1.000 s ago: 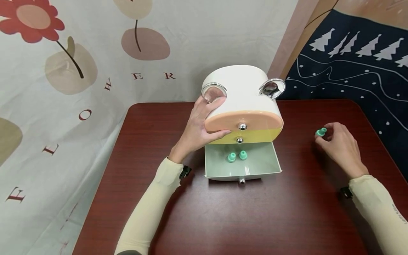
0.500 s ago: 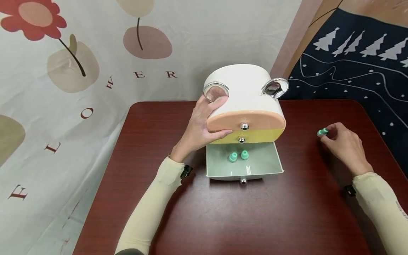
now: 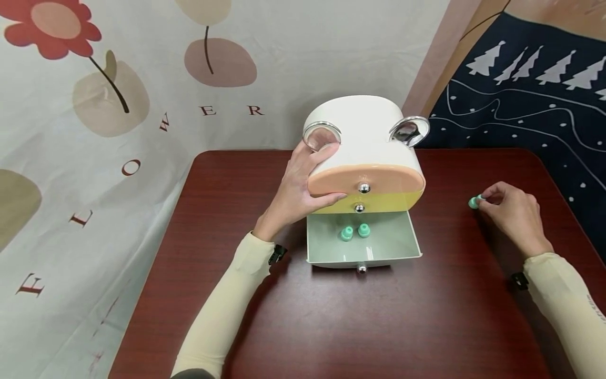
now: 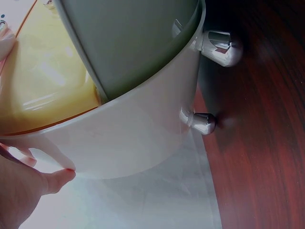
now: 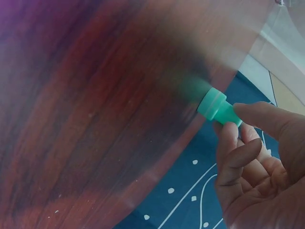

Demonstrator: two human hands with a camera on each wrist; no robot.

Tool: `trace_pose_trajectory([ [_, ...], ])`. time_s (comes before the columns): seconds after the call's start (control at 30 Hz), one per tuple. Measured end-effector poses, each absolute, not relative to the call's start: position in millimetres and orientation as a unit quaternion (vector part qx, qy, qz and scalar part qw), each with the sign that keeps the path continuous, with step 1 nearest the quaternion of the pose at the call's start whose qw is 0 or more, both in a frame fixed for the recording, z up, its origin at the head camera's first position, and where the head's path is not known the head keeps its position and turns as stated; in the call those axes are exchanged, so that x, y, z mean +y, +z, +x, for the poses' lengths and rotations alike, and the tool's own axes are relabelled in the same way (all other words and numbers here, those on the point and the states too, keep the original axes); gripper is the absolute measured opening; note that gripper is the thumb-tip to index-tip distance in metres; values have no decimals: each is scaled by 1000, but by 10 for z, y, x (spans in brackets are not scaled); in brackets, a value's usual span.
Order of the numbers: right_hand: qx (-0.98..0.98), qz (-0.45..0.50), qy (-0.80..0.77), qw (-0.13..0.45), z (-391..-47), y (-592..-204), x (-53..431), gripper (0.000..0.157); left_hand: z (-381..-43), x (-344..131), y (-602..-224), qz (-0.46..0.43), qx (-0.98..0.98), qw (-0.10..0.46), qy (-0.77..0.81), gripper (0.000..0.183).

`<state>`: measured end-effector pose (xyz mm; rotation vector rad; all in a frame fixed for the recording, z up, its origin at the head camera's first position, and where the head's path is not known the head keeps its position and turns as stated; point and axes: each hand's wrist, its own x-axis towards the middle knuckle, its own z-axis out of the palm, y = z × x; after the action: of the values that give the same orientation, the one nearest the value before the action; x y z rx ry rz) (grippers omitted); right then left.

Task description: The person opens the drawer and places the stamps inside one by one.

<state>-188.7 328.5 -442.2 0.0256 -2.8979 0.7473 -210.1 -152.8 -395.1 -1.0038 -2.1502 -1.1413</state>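
Note:
A white drawer box (image 3: 360,121) with ring-shaped chrome ears stands on the table. Its orange and yellow drawers are closed, and the pale green bottom drawer (image 3: 390,245) is pulled out. Two small green stepped pegs, a left one (image 3: 347,233) and a right one (image 3: 364,230), stand inside. My left hand (image 3: 300,181) grips the box's left side, thumb across the front. At the right, my right hand (image 3: 513,213) pinches another green stepped peg (image 5: 212,106) between thumb and fingers. In the right wrist view its wide end points away from the hand, near the tabletop.
The dark red table (image 3: 360,326) extends around the box. Behind it hangs a white flower-print cloth (image 3: 284,58). A navy cloth with white trees (image 3: 521,105) hangs along the right edge. A chrome knob (image 3: 362,269) sticks out from the open drawer's front.
My right hand has tipped the pinched peg and shifted slightly, with its wide end now lower left of the fingertips. The left hand keeps its hold; the head view has shifted a little.

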Motion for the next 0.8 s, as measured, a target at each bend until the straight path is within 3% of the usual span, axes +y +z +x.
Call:
trace_pose_trajectory([
  [0.37,-967,18,251,35,-1722,-4376,3192,16,-2105,-1526,-3956,-366,-791,250,-422,92],
  [0.8,-959,60,261,94,-1420,-4324,2932,14,-2108,-1516,-3959,-365,-790,246,-427,92],
])
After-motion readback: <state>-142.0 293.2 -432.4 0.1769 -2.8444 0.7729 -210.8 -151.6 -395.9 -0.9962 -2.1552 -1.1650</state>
